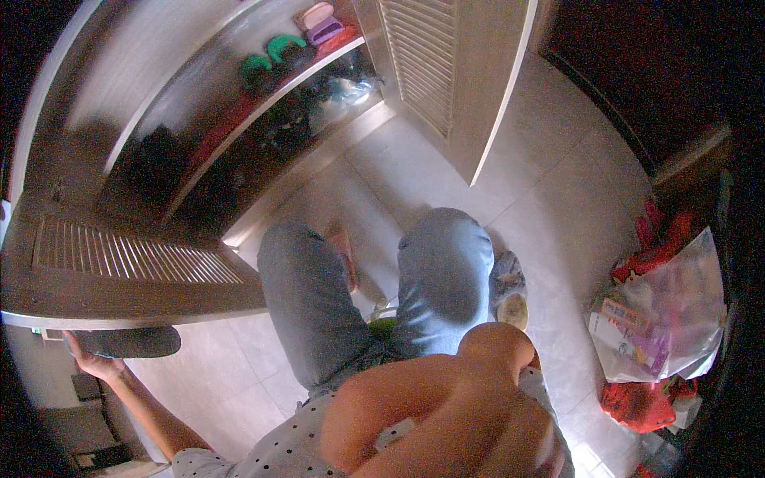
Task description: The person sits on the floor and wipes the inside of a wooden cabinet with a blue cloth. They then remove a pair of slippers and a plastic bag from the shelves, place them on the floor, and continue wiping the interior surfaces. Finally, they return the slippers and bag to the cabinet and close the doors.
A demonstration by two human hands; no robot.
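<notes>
- Open wooden shoe cupboard (159, 135), two louvred doors swung wide, shelves stacked with dark shoes; green pair (275, 56) and pink pair (319, 22) on upper shelf.
- Pale tiled floor (550, 199), beneath bent knees in grey-blue trousers (382, 295).
- Clear plastic bag (677, 311) of printed packets, on floor at right, red cloth beside it.
- Right hand (446, 414), close to lens, blurred, fingers curled; grip and contents impossible to tell.
- Dark flat shoe (127, 342), under lower edge of left louvred door (119, 271), held at its near end.
- Left hand (94, 362), arm outstretched, fingers closed around end of dark shoe.
</notes>
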